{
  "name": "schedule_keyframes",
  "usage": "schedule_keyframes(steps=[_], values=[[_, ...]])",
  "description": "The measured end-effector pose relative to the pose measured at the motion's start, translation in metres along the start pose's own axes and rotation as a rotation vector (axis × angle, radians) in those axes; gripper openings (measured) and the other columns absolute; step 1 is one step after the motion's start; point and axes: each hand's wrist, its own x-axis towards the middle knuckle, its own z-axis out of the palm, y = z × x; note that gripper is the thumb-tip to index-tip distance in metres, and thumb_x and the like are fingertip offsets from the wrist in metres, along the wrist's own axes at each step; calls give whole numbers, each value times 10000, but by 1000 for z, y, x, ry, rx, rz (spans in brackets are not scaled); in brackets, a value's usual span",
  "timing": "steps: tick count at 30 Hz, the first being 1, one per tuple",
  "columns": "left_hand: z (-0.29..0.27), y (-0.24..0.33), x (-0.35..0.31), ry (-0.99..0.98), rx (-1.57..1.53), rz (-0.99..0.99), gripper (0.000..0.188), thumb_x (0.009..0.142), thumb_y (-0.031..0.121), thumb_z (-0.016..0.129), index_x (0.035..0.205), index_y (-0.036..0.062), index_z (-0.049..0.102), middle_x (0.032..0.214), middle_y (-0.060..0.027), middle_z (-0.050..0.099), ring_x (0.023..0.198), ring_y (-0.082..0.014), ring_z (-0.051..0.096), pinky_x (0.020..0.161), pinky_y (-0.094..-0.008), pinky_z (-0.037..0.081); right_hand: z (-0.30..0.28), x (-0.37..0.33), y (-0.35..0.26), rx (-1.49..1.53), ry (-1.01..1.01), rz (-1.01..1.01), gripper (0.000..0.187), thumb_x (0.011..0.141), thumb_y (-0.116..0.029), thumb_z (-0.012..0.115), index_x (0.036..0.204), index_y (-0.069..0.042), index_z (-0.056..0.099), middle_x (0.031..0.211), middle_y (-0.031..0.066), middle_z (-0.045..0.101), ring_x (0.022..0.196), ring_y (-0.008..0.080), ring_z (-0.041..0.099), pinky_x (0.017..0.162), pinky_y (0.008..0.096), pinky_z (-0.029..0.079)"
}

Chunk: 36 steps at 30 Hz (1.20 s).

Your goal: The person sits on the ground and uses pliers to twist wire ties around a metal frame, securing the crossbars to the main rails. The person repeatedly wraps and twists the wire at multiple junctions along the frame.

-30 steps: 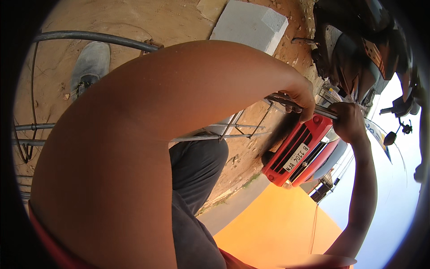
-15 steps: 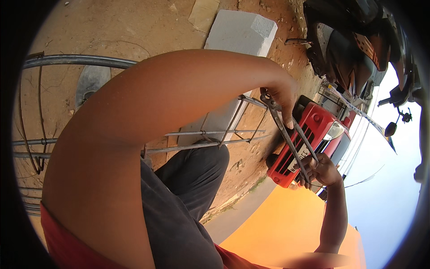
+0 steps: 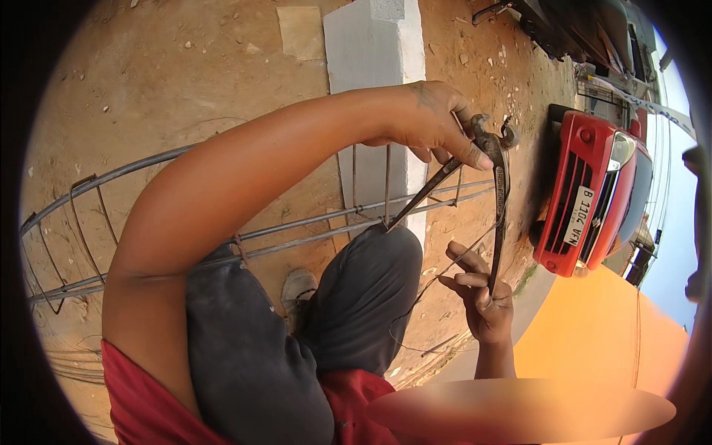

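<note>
My left hand (image 3: 437, 126) comes in on a bent arm and grips dark metal pincers (image 3: 500, 185) close to their jaws, thumb along one handle. The jaws are parted and the two handles spread wide. The fingers of my right hand (image 3: 488, 305) are at the end of the other handle, thumb and forefinger stretched apart from it. A thin wire (image 3: 413, 305) loops beside my right hand and crosses that handle. Below my left arm runs a cage of steel rods (image 3: 289, 229) with bent stirrups, partly hidden by the arm and passing by my knee.
A white-painted concrete block (image 3: 371, 55) stands behind the cage on bare earth. A red car (image 3: 586, 193) is parked to the right, with a dark motorcycle (image 3: 586, 30) above it in the picture. An orange surface (image 3: 593, 326) fills the lower right, partly blurred over.
The pincers have swung closer, jaws toward the upper right, and their handles are wider apart. My right hand has moved lower and left, its thumb and forefinger loosened. The view has shifted.
</note>
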Motion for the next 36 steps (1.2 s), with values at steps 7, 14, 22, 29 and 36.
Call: schedule_keyframes(steps=[7,14,22,29,36], values=[[63,-4,-7,100,317,-12,1013,695,569,825,1382,-43,400,1291,-209,514,1131,-287,566,958,-392,464,10,-17,45,33,138,-176,566,901,-488,645,1024,62,700,1431,277,415,1357,362,392,987,500,480],[88,38,-57,560,15,-161,771,877,609,609,1246,-58,493,1134,-166,567,886,-227,660,758,-322,572,43,-9,62,139,167,-253,431,930,-372,642,995,50,708,1448,238,406,1322,333,431,969,458,495],[150,96,-123,682,372,-519,488,1001,517,470,893,45,530,611,-6,476,495,-55,385,464,-208,287,72,-9,72,-54,65,-554,196,840,-182,725,972,-37,737,1426,212,442,1220,377,459,964,472,430],[219,158,-213,1124,278,413,270,1087,306,305,1004,102,459,608,72,308,453,-3,216,392,-161,211,55,-6,87,88,28,-624,307,881,-325,701,909,-21,743,1427,207,446,1298,348,445,987,486,459],[267,166,-290,1264,192,559,235,1085,249,328,1040,68,470,643,36,346,470,-38,268,387,-177,273,-40,-29,104,314,88,-638,394,759,-392,799,831,-7,755,1469,273,370,1360,400,382,1002,521,441]])
